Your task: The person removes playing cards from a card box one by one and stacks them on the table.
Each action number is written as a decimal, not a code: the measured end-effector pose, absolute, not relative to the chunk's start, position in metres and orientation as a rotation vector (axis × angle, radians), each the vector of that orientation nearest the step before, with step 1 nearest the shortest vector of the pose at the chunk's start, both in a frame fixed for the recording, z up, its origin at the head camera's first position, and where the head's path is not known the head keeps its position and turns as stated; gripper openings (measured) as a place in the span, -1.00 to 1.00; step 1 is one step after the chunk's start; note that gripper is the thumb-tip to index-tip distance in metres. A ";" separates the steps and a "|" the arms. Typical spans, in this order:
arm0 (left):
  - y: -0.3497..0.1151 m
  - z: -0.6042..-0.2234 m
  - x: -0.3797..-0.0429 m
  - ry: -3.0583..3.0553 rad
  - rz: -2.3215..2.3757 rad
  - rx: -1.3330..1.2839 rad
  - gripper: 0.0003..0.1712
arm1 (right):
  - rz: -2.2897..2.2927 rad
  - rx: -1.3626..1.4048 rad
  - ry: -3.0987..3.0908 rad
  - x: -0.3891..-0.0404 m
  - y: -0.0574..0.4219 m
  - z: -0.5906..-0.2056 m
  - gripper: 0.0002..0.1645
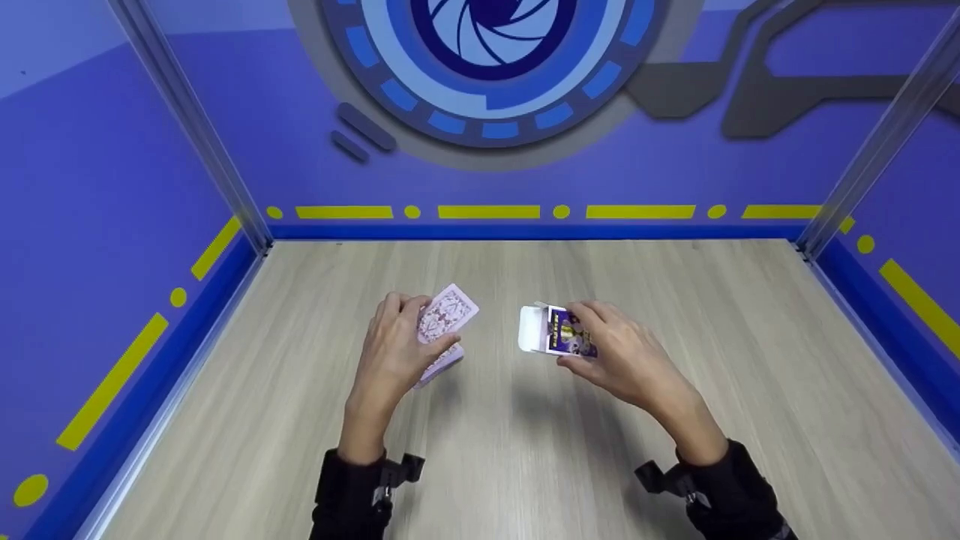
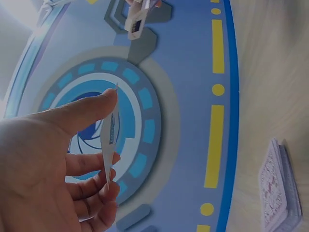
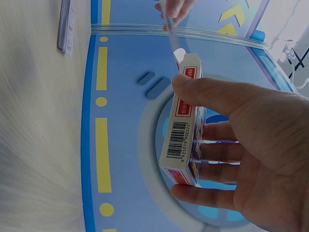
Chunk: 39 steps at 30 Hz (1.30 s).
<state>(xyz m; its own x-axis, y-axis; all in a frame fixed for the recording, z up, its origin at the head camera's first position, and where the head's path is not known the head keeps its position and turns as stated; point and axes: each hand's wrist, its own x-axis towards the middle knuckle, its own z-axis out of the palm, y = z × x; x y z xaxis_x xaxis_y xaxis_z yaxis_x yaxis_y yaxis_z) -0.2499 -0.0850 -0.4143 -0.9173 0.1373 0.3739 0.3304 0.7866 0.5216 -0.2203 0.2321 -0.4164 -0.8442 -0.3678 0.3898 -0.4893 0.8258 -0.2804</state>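
Note:
My left hand [image 1: 386, 345] pinches a thin playing card [image 1: 452, 309] with a red-patterned back between thumb and fingers. It stands nearly edge-on in the left wrist view; whether it is one card or a few I cannot tell. Below it, partly covered by the hand, a stack of playing cards [image 2: 275, 193] lies on the table. My right hand [image 1: 630, 352] grips a purple-and-white card box [image 1: 564, 331] above the table. The box's white flap [image 1: 531, 328] is folded out toward the left hand. A barcode [image 3: 177, 140] shows on its narrow side. What is inside stays hidden.
The light wood table [image 1: 495, 450] is bounded by a blue back wall [image 1: 495, 180] with yellow dashes and by side walls. Metal posts [image 1: 202, 127] stand at the corners. Both wrists wear black bands with small camera mounts [image 1: 401, 469].

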 end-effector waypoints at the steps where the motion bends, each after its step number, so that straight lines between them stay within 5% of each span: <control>1: -0.086 -0.416 -0.252 -2.674 -0.855 -0.349 -0.19 | 0.536 0.650 -2.685 -0.220 0.232 -0.416 -0.16; 39: -0.095 -0.491 -0.286 -2.972 -0.692 -0.131 -0.24 | 0.515 0.677 -2.687 -0.221 0.231 -0.417 -0.18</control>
<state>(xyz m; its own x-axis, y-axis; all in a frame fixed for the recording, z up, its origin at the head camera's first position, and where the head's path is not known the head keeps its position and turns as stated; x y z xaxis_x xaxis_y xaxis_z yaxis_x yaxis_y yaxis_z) -0.2860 -0.0947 -0.4910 -0.9925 0.0639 0.1040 0.1032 0.8938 0.4363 -0.2206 0.2314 -0.4174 -0.8359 -0.3882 0.3881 -0.5042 0.8225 -0.2634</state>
